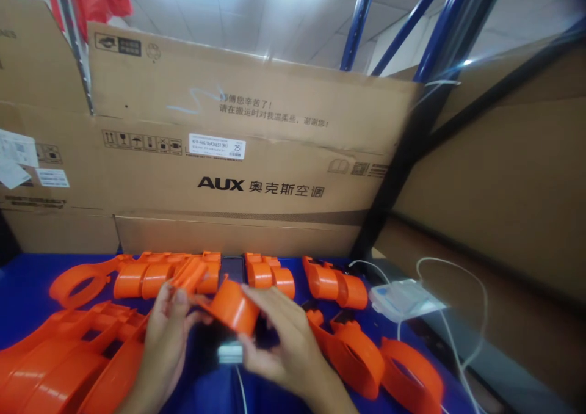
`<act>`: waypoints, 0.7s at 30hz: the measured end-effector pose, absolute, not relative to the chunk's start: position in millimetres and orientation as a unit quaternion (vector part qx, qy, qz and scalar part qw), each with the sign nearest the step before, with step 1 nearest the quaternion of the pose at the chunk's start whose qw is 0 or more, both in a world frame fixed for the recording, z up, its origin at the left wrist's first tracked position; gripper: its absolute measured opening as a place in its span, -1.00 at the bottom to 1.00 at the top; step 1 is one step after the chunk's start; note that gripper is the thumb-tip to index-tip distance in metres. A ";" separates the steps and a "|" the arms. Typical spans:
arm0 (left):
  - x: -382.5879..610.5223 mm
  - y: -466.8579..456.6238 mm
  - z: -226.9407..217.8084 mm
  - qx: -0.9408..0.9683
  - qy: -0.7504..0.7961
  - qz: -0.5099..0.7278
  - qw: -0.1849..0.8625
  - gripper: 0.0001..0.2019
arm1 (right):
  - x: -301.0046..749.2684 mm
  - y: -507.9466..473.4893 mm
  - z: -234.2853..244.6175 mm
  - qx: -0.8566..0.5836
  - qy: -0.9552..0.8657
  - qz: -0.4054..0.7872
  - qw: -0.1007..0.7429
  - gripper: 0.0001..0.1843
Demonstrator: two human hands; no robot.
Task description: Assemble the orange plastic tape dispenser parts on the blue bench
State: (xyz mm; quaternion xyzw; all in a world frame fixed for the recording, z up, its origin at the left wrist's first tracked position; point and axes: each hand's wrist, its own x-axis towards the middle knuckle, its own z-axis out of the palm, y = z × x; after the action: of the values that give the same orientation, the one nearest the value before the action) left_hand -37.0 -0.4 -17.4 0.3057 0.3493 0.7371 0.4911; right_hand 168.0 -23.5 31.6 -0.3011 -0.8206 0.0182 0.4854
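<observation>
An orange plastic part (pixel 234 307) with a wide round band is held up in front of me, slightly blurred. My right hand (pixel 286 341) pinches the band from its right side, thumb below and fingers above. My left hand (pixel 169 328) is closed on an orange ribbed piece (pixel 191 275), close to the narrow arm of the banded part; whether the two are joined I cannot tell. Below the band, a small pale block (pixel 230 352) with a white cable is partly hidden.
Orange ring parts line the back of the blue table (pixel 201 392), with large ones (pixel 59 359) stacked front left and more (pixel 357 356) at right. A clear plastic case (pixel 407 298) and white cables lie far right. An AUX cardboard panel (pixel 270 157) stands behind, beside dark rack posts.
</observation>
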 end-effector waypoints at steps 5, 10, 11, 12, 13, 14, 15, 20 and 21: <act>-34.9 -2.2 -19.6 0.357 0.347 0.715 0.491 -0.52 | 199.8 -1.0 35.7 -0.490 -0.656 -0.033 0.572 -0.54; -35.0 -3.4 -21.1 0.385 0.345 0.687 0.511 -0.63 | 229.3 11.3 44.7 -0.674 -0.549 -0.095 0.484 -0.46; -34.9 -4.1 -21.1 0.393 0.345 0.680 0.514 -0.65 | 232.2 12.4 44.9 -0.692 -0.552 -0.103 0.453 -0.47; -34.8 -4.9 -21.2 0.400 0.346 0.674 0.516 -0.66 | 234.2 13.4 44.5 -0.704 -0.561 -0.108 0.422 -0.48; -34.7 -5.7 -21.3 0.407 0.348 0.667 0.518 -0.67 | 235.4 14.5 43.4 -0.712 -0.570 -0.111 0.395 -0.50; -34.8 -6.4 -21.6 0.413 0.350 0.661 0.520 -0.67 | 235.9 15.6 41.9 -0.718 -0.578 -0.110 0.371 -0.51; -34.9 -6.9 -22.0 0.417 0.353 0.656 0.522 -0.67 | 236.0 16.9 40.1 -0.724 -0.585 -0.105 0.350 -0.53; -35.6 -6.6 -24.3 0.439 0.361 0.638 0.519 -0.72 | 235.9 24.3 30.3 -0.744 -0.602 -0.092 0.273 -0.55; -35.5 -6.4 -24.6 0.443 0.359 0.638 0.517 -0.73 | 236.1 25.5 28.6 -0.747 -0.604 -0.091 0.262 -0.55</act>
State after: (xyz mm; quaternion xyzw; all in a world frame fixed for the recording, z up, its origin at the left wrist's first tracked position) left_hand -35.5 -6.4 -24.6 0.4430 0.3595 0.6379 0.5174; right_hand 236.1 25.5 28.6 -0.7467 -0.6044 -0.0907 0.2625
